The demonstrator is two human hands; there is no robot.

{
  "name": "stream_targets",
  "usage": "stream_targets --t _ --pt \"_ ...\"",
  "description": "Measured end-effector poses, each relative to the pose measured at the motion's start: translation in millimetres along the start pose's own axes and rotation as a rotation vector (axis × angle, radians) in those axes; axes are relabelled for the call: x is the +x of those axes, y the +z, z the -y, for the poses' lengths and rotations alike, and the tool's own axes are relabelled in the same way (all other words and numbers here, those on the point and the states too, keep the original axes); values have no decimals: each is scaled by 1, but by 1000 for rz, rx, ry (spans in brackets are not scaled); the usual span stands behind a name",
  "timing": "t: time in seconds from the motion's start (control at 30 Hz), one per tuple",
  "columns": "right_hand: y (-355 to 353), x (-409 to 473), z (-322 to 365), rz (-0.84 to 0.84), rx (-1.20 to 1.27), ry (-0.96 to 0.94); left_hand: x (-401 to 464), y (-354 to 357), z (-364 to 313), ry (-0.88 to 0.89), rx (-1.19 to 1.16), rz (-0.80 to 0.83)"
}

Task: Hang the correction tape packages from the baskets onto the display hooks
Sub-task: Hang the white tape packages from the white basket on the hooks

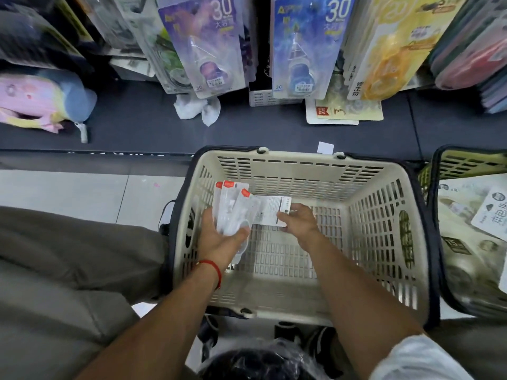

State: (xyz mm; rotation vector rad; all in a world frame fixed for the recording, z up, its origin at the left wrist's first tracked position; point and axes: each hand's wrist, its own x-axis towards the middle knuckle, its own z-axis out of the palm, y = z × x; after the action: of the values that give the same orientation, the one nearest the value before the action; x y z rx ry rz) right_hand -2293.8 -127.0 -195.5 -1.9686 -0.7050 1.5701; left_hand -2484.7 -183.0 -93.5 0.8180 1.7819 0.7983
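Your left hand (219, 237) grips fanned packages (233, 207) over beige basket (384, 215); right hand (299, 222) pinches one card (271, 212), fingertips hidden. Second basket (466, 163) cut off.

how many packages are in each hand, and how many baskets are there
Packages in the left hand: 3, a fan of red-topped packs
Packages in the right hand: 1, a white card pack shown back side up
Baskets: 2, the beige basket and the yellow-green basket
Total: 4 packages, 2 baskets
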Motion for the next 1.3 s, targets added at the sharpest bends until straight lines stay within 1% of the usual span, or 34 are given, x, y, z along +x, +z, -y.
stream_targets --t 0.1,0.17,0.27,0.37,0.57,0.67,0.73,0.77,0.8,0.83,0.9,0.93,0.97,1.03,1.13,1.3 --pt "-7 -9 19 82 12 -47 -2 7 -6 124 2 -37" --pt "-18 -21 36 132 11 -84 -2 11 -11 210 -8 -23" --pt "-40 -46 66 244 45 -127 -4 12 -19 305 -11 60" --pt "-52 -73 95 363 182 -145 -8 13 -24 364 -54 176" --pt "-53 -119 136 410 353 -85 -16 10 -44 463 -54 274" --pt "-50 -143 154 419 437 -70 -19 4 -56 504 -64 247" --pt "-50 -158 169 444 486 -88 -23 1 -67 507 -129 209" --pt "-51 -165 178 446 457 -108 -25 -1 -74 504 -165 188" --pt "-52 -170 187 427 358 -146 -26 -3 -82 496 -205 170" --pt "-53 -175 196 377 193 -207 -27 -6 -91 477 -265 154" --pt "-56 -185 214 225 -163 -381 -27 -14 -114 413 -433 148" --pt "-58 -189 224 174 -272 -478 -27 -19 -127 394 -512 169" --pt "-61 -194 234 164 -333 -564 -27 -24 -140 387 -568 194" --pt "-65 -201 252 170 -384 -663 -28 -34 -166 398 -621 247" --pt "-69 -214 281 184 -359 -707 -31 -50 -205 441 -642 325" --pt "-69 -231 314 171 -256 -885 -28 -77 -264 619 -505 391"
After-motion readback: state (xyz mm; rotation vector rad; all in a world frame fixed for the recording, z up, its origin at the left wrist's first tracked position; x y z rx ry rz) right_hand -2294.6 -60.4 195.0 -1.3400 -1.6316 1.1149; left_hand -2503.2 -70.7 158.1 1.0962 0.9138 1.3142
